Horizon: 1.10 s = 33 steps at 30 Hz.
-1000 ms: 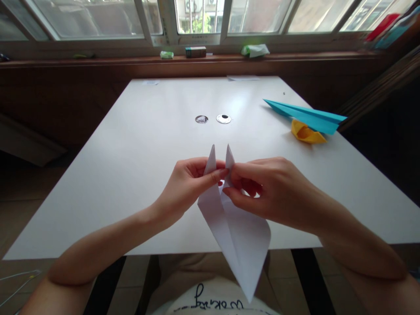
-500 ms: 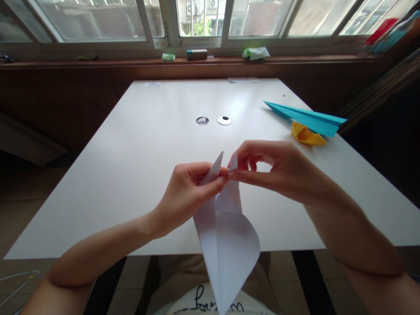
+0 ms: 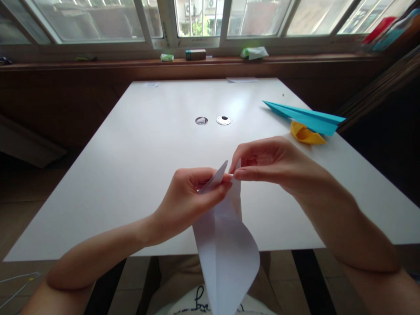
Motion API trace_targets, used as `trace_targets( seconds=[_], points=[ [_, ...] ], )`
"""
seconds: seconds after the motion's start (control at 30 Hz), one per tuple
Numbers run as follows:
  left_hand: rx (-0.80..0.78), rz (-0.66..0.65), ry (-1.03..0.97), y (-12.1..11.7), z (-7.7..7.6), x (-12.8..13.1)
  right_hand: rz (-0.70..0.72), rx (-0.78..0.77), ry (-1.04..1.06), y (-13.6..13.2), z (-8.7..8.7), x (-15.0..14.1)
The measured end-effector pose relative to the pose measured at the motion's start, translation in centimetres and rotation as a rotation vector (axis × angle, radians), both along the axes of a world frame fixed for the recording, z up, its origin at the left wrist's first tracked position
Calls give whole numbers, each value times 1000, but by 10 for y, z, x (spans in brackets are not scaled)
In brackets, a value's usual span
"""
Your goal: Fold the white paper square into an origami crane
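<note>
A folded sheet of white paper (image 3: 229, 253) hangs between my hands over the table's near edge. It has a lengthwise crease, a curved right side and two pointed flaps at its top. My left hand (image 3: 193, 199) pinches the paper near the left flap, thumb in front and fingers behind. My right hand (image 3: 267, 162) is closed on the top edge by the right flap, thumb against bent fingers. The two hands' fingertips almost meet there. The paper's lowest tip runs out of the picture, and some fingers are hidden behind the sheet.
On the white table (image 3: 147, 144), a blue paper plane (image 3: 308, 118) lies at the right beside a yellow paper boat (image 3: 306, 133). Two round discs, one patterned (image 3: 201, 121) and one eye-like (image 3: 223, 120), lie mid-table. A small box (image 3: 196, 54) and packets stand on the windowsill.
Both hands and the paper have dropped slightly toward me. My right fingers have shifted at the right flap, and the sheet's lower tip has left the picture.
</note>
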<state>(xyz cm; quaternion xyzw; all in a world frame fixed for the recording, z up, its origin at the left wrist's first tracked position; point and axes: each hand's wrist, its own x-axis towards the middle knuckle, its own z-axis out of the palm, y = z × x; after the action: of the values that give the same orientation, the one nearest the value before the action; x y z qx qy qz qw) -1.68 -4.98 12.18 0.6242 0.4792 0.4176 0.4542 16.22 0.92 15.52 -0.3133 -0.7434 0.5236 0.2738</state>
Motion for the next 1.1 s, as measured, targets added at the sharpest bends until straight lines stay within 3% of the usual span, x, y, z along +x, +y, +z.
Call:
trace_targets(
  seconds=[0.23,0.53,0.83,1.1],
  points=[
    [25,-15,18,0,-1,1,-57,32,34,-3,-1,0],
    [27,-14,4,0,-3,0,-170,261,-84,-11,1,0],
    [-5,-35,-14,-1,-2,1,-168,246,-83,-12,3,0],
    [-137,-63,-99,-2,4,0,-247,227,2,-14,-2,-3]
  ],
)
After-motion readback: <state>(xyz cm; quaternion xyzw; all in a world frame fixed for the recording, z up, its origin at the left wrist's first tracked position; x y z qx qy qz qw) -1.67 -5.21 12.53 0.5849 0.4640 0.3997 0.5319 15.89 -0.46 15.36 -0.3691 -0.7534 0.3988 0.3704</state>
